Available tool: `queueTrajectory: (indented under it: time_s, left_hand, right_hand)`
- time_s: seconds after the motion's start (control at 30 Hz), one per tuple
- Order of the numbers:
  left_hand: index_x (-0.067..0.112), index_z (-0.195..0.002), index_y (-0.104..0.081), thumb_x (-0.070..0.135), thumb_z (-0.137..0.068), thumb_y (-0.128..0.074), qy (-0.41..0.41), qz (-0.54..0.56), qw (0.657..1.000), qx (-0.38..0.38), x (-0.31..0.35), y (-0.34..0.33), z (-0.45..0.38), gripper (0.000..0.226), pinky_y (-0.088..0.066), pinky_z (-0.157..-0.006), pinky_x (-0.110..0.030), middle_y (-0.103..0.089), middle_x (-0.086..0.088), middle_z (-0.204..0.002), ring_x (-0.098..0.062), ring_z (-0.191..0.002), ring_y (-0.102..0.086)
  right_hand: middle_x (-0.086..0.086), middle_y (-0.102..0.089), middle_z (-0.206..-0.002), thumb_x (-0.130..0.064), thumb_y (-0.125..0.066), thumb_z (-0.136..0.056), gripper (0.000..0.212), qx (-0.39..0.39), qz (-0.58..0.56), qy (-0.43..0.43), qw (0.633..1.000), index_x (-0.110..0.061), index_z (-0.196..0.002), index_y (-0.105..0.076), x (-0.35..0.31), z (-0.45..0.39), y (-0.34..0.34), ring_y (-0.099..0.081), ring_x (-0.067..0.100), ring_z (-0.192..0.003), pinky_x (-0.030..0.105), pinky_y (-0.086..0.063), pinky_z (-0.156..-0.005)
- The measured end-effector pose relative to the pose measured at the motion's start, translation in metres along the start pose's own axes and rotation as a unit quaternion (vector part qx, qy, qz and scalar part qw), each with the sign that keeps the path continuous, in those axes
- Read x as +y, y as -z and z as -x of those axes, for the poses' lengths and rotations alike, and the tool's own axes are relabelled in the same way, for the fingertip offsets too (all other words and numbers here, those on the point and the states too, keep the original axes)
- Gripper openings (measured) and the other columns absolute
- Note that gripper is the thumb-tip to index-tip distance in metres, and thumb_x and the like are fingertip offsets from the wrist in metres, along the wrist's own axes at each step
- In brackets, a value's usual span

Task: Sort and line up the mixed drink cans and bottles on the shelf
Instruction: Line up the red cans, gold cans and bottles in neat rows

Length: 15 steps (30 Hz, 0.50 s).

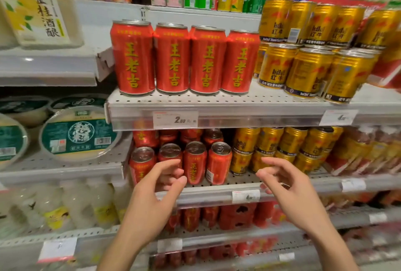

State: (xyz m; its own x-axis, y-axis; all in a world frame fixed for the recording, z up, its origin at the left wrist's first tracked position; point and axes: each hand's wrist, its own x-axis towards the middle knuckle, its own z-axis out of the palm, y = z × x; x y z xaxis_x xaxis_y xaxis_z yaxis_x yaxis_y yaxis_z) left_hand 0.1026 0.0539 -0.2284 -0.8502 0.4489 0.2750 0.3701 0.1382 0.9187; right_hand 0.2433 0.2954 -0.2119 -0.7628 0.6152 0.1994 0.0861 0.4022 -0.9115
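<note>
Four tall red cans [184, 58] stand upright in a straight row on the perforated shelf [217, 99], labels facing out, directly above the 2.80 price tag [175, 119]. To the right of that tag's row, gold cans [308, 69] are stacked two high and sit unevenly. Below the price tag, on the lower shelf [217, 192], more red cans [195, 162] stand at the front edge, with another group of gold cans [282, 147] to their right.

The left hand [152, 197] is raised just in front of the lower red cans, its fingers [171, 165] spread and curled, holding nothing. The right hand [293, 195] hangs before the lower gold cans, fingers [271, 162] loosely parted and empty.
</note>
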Motion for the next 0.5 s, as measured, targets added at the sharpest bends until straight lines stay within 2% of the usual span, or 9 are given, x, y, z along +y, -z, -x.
queueTrajectory:
  time_s: [0.13, 0.3, 0.43, 0.5]
  left_hand:
    - [0.036, -0.114, -0.066, 0.024, -0.091, -0.070, 0.009, -0.010, 1.000, 0.008, 0.013, -0.046, 0.002, 0.027, -0.048, -0.082, -0.009, -0.073, 0.017, -0.102, -0.007, -0.097, -0.067]
    - [0.034, -0.112, -0.068, 0.023, -0.091, -0.070, -0.003, -0.005, 1.000, 0.022, 0.047, -0.127, -0.003, 0.023, -0.050, -0.082, -0.011, -0.074, 0.017, -0.101, -0.004, -0.097, -0.068]
    - [0.031, -0.115, -0.067, 0.021, -0.092, -0.069, -0.012, -0.002, 1.000, 0.014, 0.075, -0.181, -0.009, 0.025, -0.052, -0.084, -0.016, -0.073, 0.016, -0.103, -0.005, -0.097, -0.068]
    - [0.032, -0.115, -0.067, 0.023, -0.092, -0.069, -0.014, -0.011, 1.000, 0.016, 0.084, -0.199, -0.012, 0.025, -0.050, -0.083, -0.013, -0.073, 0.017, -0.103, -0.004, -0.098, -0.068]
  right_hand:
    - [-0.001, -0.073, -0.088, -0.027, -0.069, -0.093, 0.022, -0.013, -0.014, 0.002, 1.000, -0.030, -0.114, -0.066, 0.024, -0.012, 0.041, -0.069, 0.018, -0.082, 0.032, -0.058, -0.079]
    - [-0.001, -0.072, -0.084, -0.028, -0.069, -0.093, 0.018, -0.034, -0.021, 0.012, 0.999, -0.031, -0.111, -0.068, 0.057, -0.034, 0.113, -0.068, 0.017, -0.084, 0.021, -0.054, -0.077]
    - [-0.003, -0.073, -0.083, -0.029, -0.069, -0.093, 0.019, -0.049, -0.016, 0.011, 0.999, -0.032, -0.111, -0.069, 0.077, -0.048, 0.167, -0.069, 0.017, -0.083, 0.027, -0.056, -0.077]
    - [-0.005, -0.073, -0.083, -0.029, -0.068, -0.093, 0.017, -0.054, -0.013, 0.017, 0.998, -0.033, -0.109, -0.069, 0.082, -0.055, 0.187, -0.069, 0.015, -0.081, 0.022, -0.055, -0.075]
